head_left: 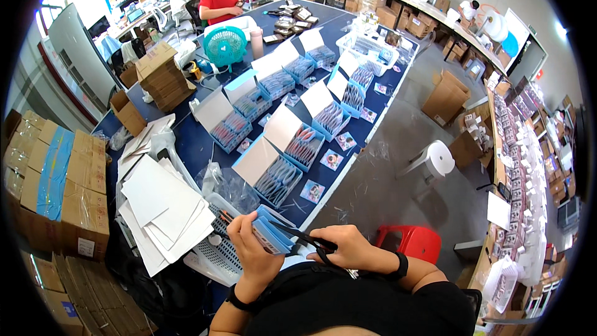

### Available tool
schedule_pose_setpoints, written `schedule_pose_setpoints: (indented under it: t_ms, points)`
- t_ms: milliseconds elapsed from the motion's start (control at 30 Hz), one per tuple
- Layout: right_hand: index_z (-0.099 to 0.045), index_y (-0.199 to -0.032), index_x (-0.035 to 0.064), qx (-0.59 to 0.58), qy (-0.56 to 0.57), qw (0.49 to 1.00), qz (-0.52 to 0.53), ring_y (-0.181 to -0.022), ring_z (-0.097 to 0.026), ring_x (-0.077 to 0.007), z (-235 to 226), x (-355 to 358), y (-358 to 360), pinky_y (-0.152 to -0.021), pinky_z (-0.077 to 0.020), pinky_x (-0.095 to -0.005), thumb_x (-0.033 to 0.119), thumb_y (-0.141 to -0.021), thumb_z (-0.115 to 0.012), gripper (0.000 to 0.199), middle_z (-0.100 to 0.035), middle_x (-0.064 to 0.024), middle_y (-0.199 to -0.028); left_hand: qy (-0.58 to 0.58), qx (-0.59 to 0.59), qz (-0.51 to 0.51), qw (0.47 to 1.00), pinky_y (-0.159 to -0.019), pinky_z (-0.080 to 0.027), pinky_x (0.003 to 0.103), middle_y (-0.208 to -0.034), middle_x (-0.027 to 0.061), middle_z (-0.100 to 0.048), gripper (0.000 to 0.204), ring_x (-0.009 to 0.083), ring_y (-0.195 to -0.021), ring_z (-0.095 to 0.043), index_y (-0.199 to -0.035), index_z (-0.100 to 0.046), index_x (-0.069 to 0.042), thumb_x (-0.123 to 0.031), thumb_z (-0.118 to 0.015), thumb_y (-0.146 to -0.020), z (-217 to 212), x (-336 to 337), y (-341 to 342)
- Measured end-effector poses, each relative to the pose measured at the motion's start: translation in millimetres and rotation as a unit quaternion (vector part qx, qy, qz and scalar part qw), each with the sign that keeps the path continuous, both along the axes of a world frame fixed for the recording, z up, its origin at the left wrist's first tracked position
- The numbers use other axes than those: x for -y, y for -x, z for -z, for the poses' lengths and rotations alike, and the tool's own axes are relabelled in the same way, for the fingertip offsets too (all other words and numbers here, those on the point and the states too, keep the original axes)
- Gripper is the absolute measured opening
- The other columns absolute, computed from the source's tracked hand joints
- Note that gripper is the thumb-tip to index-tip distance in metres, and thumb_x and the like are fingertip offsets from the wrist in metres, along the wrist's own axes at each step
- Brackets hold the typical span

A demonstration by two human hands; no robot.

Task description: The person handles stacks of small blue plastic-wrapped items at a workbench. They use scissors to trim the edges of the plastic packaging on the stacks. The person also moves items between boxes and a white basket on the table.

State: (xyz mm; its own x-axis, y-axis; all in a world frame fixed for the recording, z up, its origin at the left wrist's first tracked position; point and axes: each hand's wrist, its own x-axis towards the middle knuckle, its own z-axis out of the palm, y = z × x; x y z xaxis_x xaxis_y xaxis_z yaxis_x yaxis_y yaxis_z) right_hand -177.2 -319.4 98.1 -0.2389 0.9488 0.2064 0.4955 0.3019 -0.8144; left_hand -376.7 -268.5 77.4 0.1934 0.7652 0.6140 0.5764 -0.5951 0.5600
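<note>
Left hand [254, 254]'s curled snugly round a flat blue cardboard bundle [268, 234], right hand [351, 247]'s closed on long black metal scissors [300, 234] just right of it, angled far-left.

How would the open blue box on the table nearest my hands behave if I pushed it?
The box would probably slide without tipping, since it sits flat on the table. The closely packed packets suggest it may feel fairly weighty. Its raised white lid looks thin, so it could flop.
</note>
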Motion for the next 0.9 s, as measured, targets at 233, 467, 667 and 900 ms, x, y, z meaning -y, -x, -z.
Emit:
schedule_pose_setpoints:
  t_ms: [233, 467, 667, 900]
  points:
    - [-0.064, -0.099, 0.0018, -0.003, -0.006, 1.000, 0.002, -0.062, -0.061, -0.0258, -4.5, -4.0, 3.5, -0.057, -0.0473, -0.0303, 0.020, -0.071, -0.080, 0.037, -0.062, -0.0134, -0.075, -0.009, 0.021, 0.000, 1.000, -0.095, -0.034, 0.041, -0.115, 0.0194, -0.038, 0.076, 0.0367, -0.110, -0.040, -0.125, -0.037, 0.001, 0.001, -0.071, -0.057, -3.6, -2.0, 3.8]
    - [-0.064, -0.093, 0.0035, 0.021, -0.054, 0.998, -0.005, -0.058, -0.058, -0.0249, -11.9, -21.0, 9.3, -0.055, -0.0470, -0.0316, 0.021, -0.066, -0.083, 0.037, -0.058, -0.0114, -0.067, -0.046, 0.019, -0.026, 0.998, -0.093, -0.035, 0.040, -0.115, 0.0196, -0.039, 0.072, 0.0361, -0.107, -0.042, -0.124, -0.041, 0.001, 0.000, -0.073, -0.060, -10.4, -4.8, 8.7]
    - [-0.062, -0.096, 0.0023, 0.013, -0.053, 0.998, -0.035, -0.057, -0.058, -0.0205, -18.1, -28.2, 25.9, -0.054, -0.0463, -0.0302, 0.018, -0.067, -0.082, 0.039, -0.059, -0.0087, -0.069, -0.038, 0.027, -0.022, 0.999, -0.096, -0.034, 0.039, -0.116, 0.0184, -0.038, 0.084, 0.0341, -0.109, -0.040, -0.125, -0.038, 0.000, -0.010, -0.084, -0.056, -2.7, 5.2, 16.4]
    - [-0.062, -0.095, 0.0015, 0.017, -0.032, 0.999, -0.036, -0.058, -0.059, -0.0197, -20.8, -30.2, 30.0, -0.056, -0.0476, -0.0293, 0.019, -0.068, -0.082, 0.038, -0.060, -0.0090, -0.070, -0.034, 0.027, -0.028, 0.999, -0.095, -0.033, 0.040, -0.117, 0.0194, -0.037, 0.078, 0.0355, -0.109, -0.039, -0.125, -0.038, 0.000, -0.004, -0.078, -0.058, -5.1, 2.3, 18.9]
